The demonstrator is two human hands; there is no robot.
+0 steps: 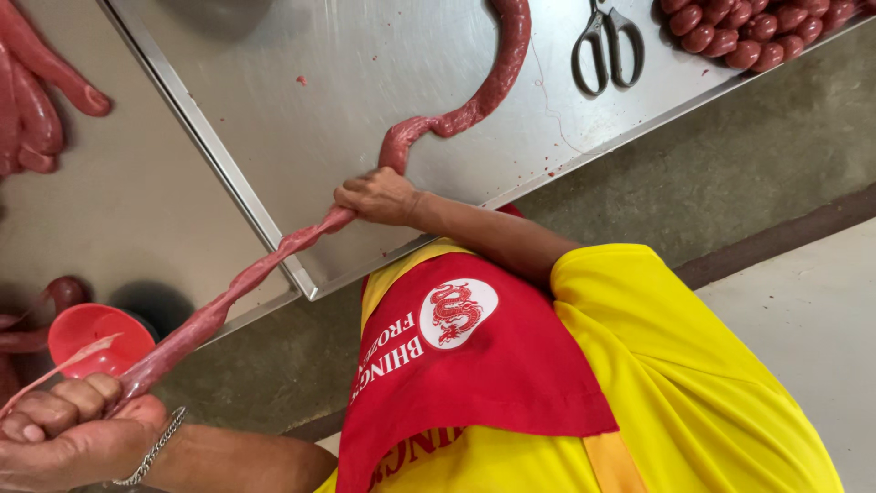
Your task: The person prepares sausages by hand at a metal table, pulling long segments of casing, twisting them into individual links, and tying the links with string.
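A: How much of the filling looks to be done?

B: A good part, by the look of it. A long sausage casing (274,260) is stretched between the two hands. Beyond the hand on the steel desk (347,82), the casing is seen plump and curving away toward the far edge, so that stretch may be judged as already filled.

A: And the stretch between the hands?

B: It is flatter and thinner, so it is judged to be only partly packed. One hand (379,196) is closed around the casing where it meets the desk; the other hand (68,424), wearing a chain bracelet (151,452), is clenched on the near end, just beside a red funnel (96,338). Which is left and which right cannot be told with certainty from this angle.

A: Is any finished work shown?

B: Short tied-off links (748,27) are piled past the far hand, with scissors (607,46) lying near them. More filled lengths (36,100) rest well apart, on the funnel's side. The long casing itself has not yet been divided into links, so that step is judged outstanding.
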